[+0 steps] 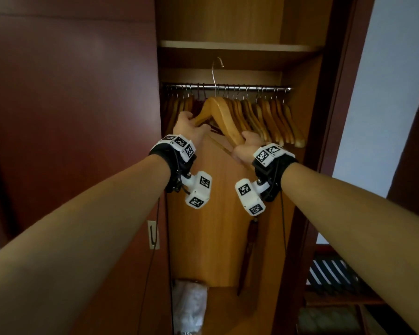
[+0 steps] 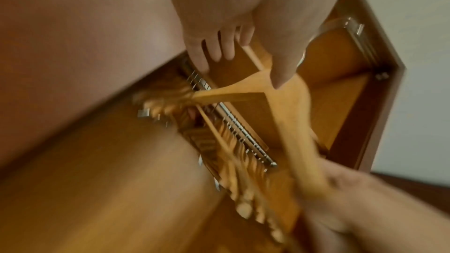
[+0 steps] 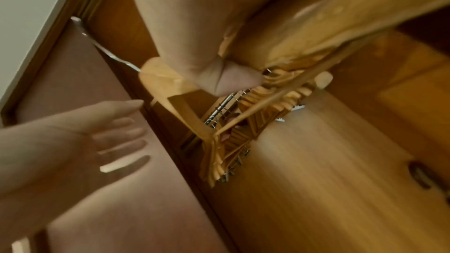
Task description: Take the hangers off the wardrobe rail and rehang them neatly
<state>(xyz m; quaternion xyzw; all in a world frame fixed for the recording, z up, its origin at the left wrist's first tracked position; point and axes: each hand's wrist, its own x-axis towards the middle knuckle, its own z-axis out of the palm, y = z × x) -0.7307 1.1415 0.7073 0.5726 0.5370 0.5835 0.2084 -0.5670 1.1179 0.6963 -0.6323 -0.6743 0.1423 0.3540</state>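
A person is standing at an open wardrobe (image 1: 300, 165), both arms stretched up toward its rail (image 1: 228, 87). The right hand (image 1: 246, 147) is gripping one wooden hanger (image 1: 224, 117) by the lower end of its right arm, fingers and thumb curled round the wood. That hanger is being held free of the rail, in front of it near the middle, with its metal hook (image 1: 215, 73) sticking up above the rail and catching on nothing. The left hand (image 1: 190, 129) is reaching to the hanger's left arm; its fingers (image 2: 219, 49) are lying straight and spread, the thumb resting on the wood, not closing round it. Inside the wardrobe, a row of other wooden hangers (image 1: 271, 119) is hanging from the rail, most of them packed toward its right end, a few at the left end. A shelf (image 1: 237, 47) is running across above the rail. On the wardrobe floor at the left corner, a pale crumpled bag (image 1: 190, 308) is lying.
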